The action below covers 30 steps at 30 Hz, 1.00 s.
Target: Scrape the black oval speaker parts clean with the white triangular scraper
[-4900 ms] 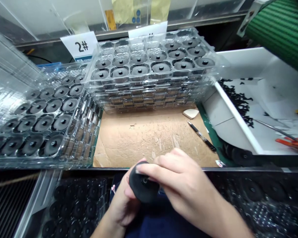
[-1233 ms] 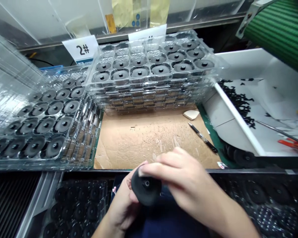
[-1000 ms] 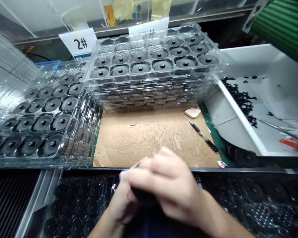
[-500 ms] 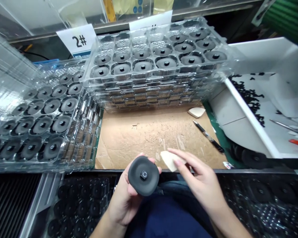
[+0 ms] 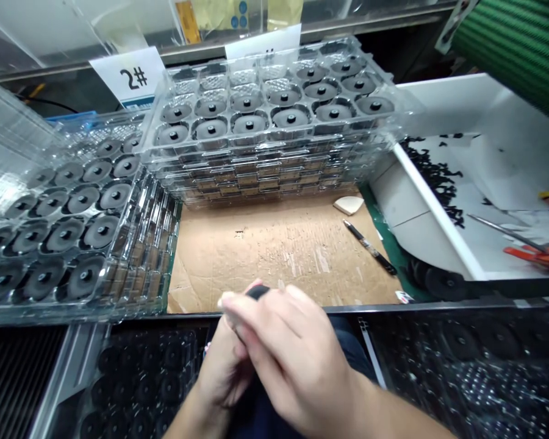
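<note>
My left hand (image 5: 222, 375) is closed around a round black disc part (image 5: 257, 292), of which only the top edge shows. My right hand (image 5: 288, 353) lies over the disc with its fingers curled across it and hides most of it. The cream wedge seen in my right hand a moment ago is out of sight under the fingers. Both hands hover just below the front edge of a brown cardboard sheet (image 5: 274, 244).
A stack of clear trays (image 5: 265, 152) with black discs stands at the back, another stack (image 5: 73, 219) at the left. A pen (image 5: 369, 247) and a cream wedge (image 5: 350, 204) lie on the cardboard. A white bin (image 5: 443, 213) holds black scraps at the right.
Half a second ago my right hand was apart from the disc, holding a cream wedge. It has now moved left over the disc and covers it.
</note>
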Available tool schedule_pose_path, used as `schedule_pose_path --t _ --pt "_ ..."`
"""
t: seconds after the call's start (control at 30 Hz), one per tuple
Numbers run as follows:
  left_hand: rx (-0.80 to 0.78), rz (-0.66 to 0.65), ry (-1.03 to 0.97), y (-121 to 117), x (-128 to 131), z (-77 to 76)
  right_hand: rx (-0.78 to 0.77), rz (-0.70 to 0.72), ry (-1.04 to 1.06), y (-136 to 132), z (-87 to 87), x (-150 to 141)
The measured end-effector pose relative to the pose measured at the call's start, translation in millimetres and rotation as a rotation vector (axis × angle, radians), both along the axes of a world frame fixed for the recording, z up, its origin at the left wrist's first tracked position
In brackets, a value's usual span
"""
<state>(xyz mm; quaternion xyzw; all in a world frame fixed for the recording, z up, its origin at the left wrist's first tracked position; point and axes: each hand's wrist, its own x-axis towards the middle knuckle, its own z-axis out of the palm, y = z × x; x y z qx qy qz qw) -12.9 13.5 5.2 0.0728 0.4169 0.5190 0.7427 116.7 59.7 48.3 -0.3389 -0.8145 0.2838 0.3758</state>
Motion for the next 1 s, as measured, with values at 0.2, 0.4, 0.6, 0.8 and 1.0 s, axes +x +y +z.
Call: schedule_pose_path --t 0.2,0.4,0.6,0.8,1.0 --pt "0.025 0.024 -0.038 4 0 9.7 -0.113 0.043 -0.186 -4 5.8 33" --pt "0.099 -0.067 -0.074 3 4 9.1 0.039 0.002 -0.041 16 -1.4 33" --pt "0.176 -0.07 -0.256 0 -3 -2.0 -0.385 -0.286 0.107 11 -46.2 48" --pt "0.134 0.01 -0.184 1 2 -2.0 -0.428 -0.336 0.089 -15 -52.8 58" --pt "0.099 0.106 -0.003 4 8 5.5 -0.023 0.008 0.097 -15 -8.4 35"
